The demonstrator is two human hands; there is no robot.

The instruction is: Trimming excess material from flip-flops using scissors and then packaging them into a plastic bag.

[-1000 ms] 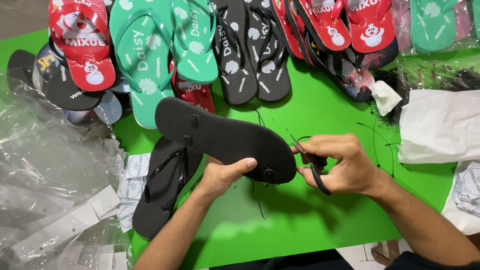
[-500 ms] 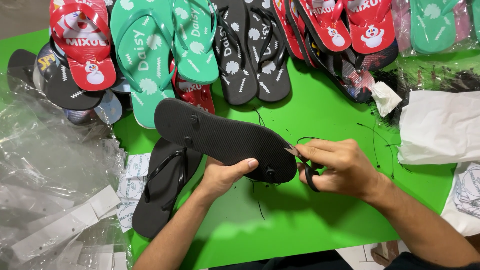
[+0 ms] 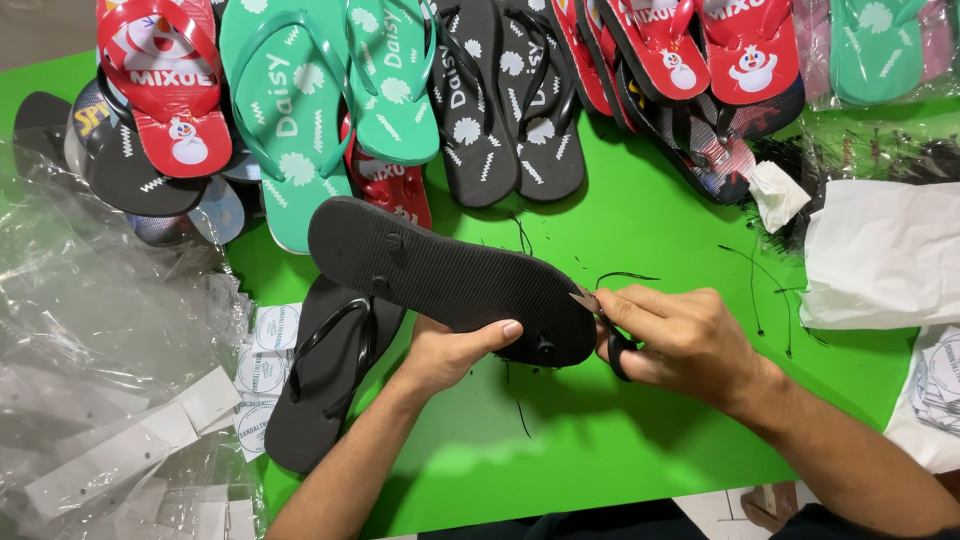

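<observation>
Worktop: bright green worktop (image 3: 640,440), flip-flops in red, green and black heaped along the far edge beyond the hands.
Left hand (image 3: 452,352): clamped under a black flip-flop (image 3: 450,280), sole up.
Right hand (image 3: 680,338): closed on small scissors (image 3: 600,320), blades at the flip-flop's heel end.
Below left hand: second black flip-flop (image 3: 325,375), strap up.
Further left: clear plastic bags (image 3: 90,340).

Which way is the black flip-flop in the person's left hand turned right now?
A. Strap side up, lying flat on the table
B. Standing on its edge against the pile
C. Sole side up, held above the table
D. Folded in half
C: the left hand holds the black flip-flop above the green table, its ribbed underside and strap plugs facing up.
</observation>
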